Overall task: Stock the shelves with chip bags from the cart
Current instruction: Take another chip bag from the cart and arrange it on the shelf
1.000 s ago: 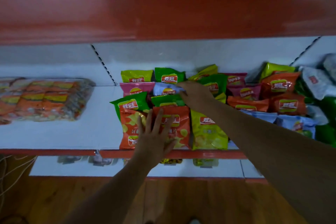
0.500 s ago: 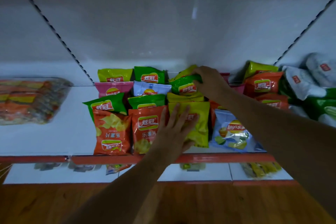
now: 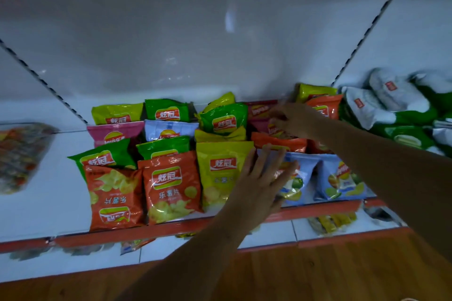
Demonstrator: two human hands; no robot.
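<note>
Left hand [image 3: 263,179] spread flat on a blue chip bag [image 3: 302,178] at the shelf [image 3: 44,205] front. Right hand [image 3: 292,120] curled round a dark red bag [image 3: 259,115] behind.

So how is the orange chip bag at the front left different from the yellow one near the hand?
The orange bag lies upside down, its writing flipped; the yellow bag lies right way up. The orange bag sits at the left end of the front row and nothing touches it, while the left hand covers the yellow bag's right edge. Both lie flat on the same white shelf and carry the same red logo.

left hand [image 3: 263,179] shifted right onto blue bag [image 3: 297,178], right hand [image 3: 294,120] moved to maroon bags [image 3: 260,115]
</note>
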